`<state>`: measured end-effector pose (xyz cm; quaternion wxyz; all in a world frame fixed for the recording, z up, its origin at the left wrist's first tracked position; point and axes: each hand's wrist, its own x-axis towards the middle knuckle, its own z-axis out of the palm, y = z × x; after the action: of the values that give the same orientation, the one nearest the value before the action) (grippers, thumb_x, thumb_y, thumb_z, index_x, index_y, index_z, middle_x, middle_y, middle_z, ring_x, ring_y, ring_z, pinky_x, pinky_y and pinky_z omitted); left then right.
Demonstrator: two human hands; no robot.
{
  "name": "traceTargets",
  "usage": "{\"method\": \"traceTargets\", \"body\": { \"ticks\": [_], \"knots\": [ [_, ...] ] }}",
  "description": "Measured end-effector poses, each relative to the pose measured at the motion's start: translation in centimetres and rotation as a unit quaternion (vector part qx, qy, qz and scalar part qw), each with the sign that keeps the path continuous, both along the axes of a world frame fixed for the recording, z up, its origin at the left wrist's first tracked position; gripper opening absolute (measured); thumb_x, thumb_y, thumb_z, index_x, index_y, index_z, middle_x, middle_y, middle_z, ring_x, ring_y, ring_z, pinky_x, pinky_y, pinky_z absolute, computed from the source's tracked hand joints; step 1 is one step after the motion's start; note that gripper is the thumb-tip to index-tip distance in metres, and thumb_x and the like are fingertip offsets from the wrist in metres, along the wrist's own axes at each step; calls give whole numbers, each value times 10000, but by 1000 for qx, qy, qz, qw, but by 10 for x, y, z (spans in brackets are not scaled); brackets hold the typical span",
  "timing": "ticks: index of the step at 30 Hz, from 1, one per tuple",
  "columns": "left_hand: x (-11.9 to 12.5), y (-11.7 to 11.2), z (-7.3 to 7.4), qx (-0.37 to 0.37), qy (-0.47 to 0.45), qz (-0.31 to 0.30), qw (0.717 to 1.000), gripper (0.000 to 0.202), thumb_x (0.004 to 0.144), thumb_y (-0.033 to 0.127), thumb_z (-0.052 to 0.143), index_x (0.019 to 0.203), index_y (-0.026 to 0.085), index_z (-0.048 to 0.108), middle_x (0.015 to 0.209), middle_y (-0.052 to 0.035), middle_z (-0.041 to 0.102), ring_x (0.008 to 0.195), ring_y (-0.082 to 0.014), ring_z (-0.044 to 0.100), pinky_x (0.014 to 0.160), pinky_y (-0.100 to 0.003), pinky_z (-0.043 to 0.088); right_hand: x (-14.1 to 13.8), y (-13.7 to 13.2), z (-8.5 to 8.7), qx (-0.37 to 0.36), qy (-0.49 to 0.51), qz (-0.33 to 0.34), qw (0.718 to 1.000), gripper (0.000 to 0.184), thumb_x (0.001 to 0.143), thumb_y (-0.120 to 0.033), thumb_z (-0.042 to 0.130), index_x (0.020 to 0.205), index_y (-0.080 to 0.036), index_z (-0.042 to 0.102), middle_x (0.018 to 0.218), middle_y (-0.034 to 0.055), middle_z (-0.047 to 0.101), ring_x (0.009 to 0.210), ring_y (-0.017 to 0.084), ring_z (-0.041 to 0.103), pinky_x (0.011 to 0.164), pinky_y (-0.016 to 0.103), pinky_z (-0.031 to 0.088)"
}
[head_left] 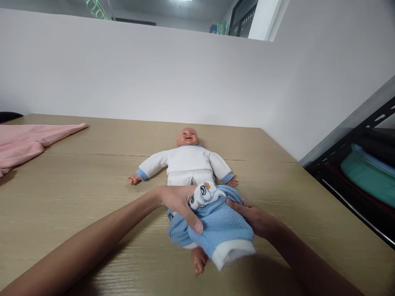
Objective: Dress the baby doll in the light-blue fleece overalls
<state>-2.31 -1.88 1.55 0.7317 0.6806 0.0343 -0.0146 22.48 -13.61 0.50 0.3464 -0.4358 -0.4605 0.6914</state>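
Note:
A baby doll (189, 158) lies on its back on the table, its head toward the wall, in a white top with blue cuffs. Bunched over its legs are light blue doll trousers (226, 224) with white cuffs and an embroidered face patch. My left hand (182, 203) grips the trousers from the left, its thumb on top of the cloth. On the other side my right hand (254, 216) pinches them, thumb uppermost, with the other fingers hidden underneath. One bare doll foot (198, 261) shows below the cloth; the other foot is out of sight.
A pink cloth (27, 144) lies at the left of the wooden table (101, 230). Behind the table stands a white half wall (138, 74). At the right is a black rack (354, 205) holding folded green cloth (367, 174).

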Motion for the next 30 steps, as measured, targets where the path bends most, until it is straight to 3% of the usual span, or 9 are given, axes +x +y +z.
{"method": "traceTargets", "body": {
  "ticks": [4,7,11,14,20,22,24,27,30],
  "knots": [
    [-5,2,1,17,38,-6,999,445,747,420,947,1055,170,746,1152,-47,790,1094,-231,730,1061,-355,591,-3,0,12,37,-42,11,998,643,898,-737,733,1288,-226,747,1062,84,786,1023,276,741,965,436,608],
    [-7,2,3,39,31,-27,998,358,850,454,859,1029,166,746,1102,-38,778,1139,-234,701,1157,-393,526,-3,-1,20,108,-29,100,989,755,816,-782,780,1315,-218,733,1100,88,782,1044,284,740,1013,452,588],
    [-7,0,0,59,16,5,998,445,849,574,817,979,160,720,1040,-45,753,1120,-242,674,1138,-394,518,1,-11,28,107,-30,186,976,659,752,-608,923,1250,-210,761,994,55,777,945,268,749,937,424,610],
    [-6,-2,1,62,23,22,998,482,824,609,814,978,166,702,1078,-49,736,1055,-224,661,1060,-351,542,2,-22,24,118,-21,138,983,665,768,-498,938,1331,-213,726,1111,73,778,1065,289,737,996,426,588],
    [-7,-3,3,44,42,53,997,429,772,514,878,961,186,678,927,6,675,887,-168,604,865,-269,548,-10,-43,16,102,-16,44,994,607,871,-565,830,1355,-230,681,1194,97,777,1037,278,744,922,405,621],
    [-6,-5,6,12,35,43,998,458,778,513,885,1037,186,697,989,-10,710,934,-186,638,912,-300,562,-18,-49,19,114,-33,67,991,575,842,-548,857,1290,-219,709,1114,96,787,1002,297,748,922,439,627],
    [-4,-10,9,3,18,12,1000,470,768,477,912,1072,180,713,1058,-34,744,1028,-221,675,1013,-356,561,-26,-52,21,140,-84,21,986,570,796,-486,904,1263,-222,713,1088,96,787,1032,323,743,967,479,620],
    [3,-19,15,56,-12,20,998,446,754,391,939,1086,179,731,1094,-42,768,1130,-246,685,1087,-387,539,-33,-53,18,194,-217,-177,940,512,831,-416,861,1275,-235,682,1150,106,767,1134,347,714,1052,517,582],
    [7,-25,17,114,-9,85,990,353,856,365,834,1127,175,713,1105,-48,763,1068,-233,696,985,-368,569,-36,-56,10,233,-301,-279,882,431,887,-442,782,1246,-238,657,1176,117,750,1149,357,703,1054,526,576]
  ]
}}
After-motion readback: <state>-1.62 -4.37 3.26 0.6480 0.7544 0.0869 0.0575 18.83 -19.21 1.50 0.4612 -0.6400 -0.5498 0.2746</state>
